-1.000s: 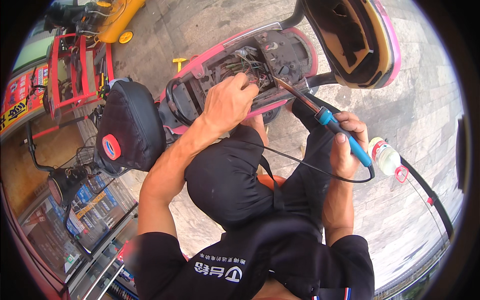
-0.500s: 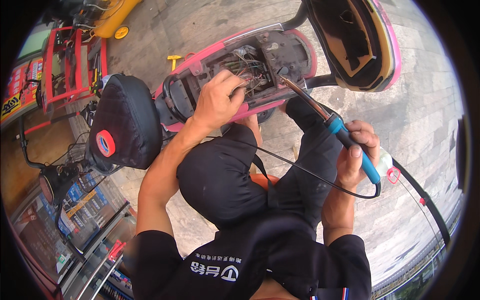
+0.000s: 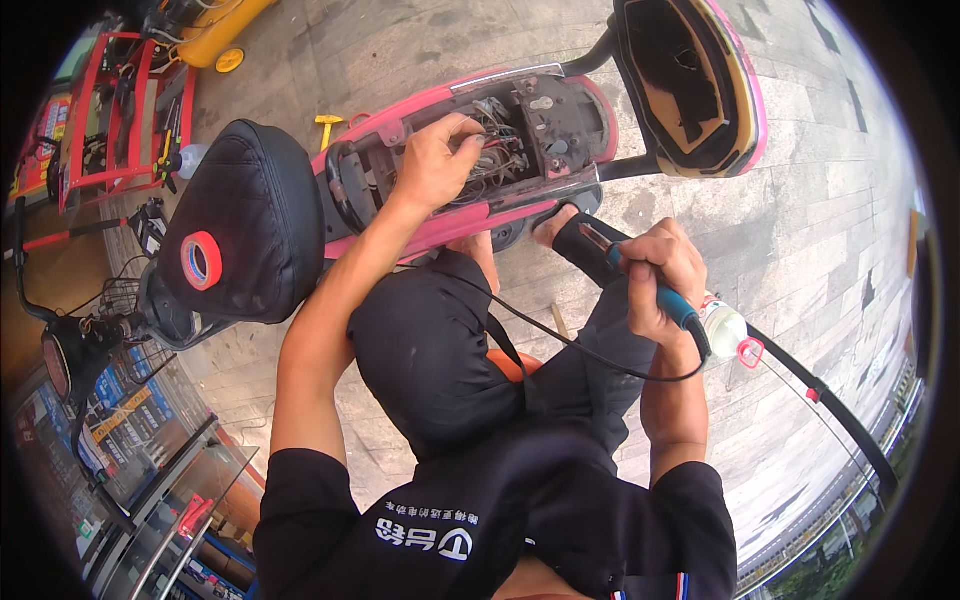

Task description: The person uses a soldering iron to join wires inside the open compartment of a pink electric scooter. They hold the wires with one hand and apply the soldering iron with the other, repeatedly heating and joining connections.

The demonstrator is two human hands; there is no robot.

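My right hand point(image 3: 668, 272) is wrapped round a soldering iron point(image 3: 676, 306) with a blue and black handle. Its tip points up and left, over my leg, apart from the scooter. The black cord loops from the handle back across my lap. My left hand point(image 3: 438, 165) is pinched at the open compartment of a pink scooter point(image 3: 468, 214), right at a tangle of wires point(image 3: 503, 160). What lies between those fingertips is too small to make out. Dust and grime cover the inside of the compartment.
A black padded seat point(image 3: 265, 200) on the left carries a red tape roll point(image 3: 212, 252). Beyond the scooter lies a yellow-handled tool point(image 3: 326, 124). A pale bottle point(image 3: 724, 328) stands by my right forearm. Farther back are a red rack point(image 3: 72, 165) and a yellow tank point(image 3: 215, 32).
My right hand has drawn the soldering iron back from the compartment and turned it, moving slightly left and up. The left hand stays by the wires, shifted slightly up. The whole view has shifted a little.
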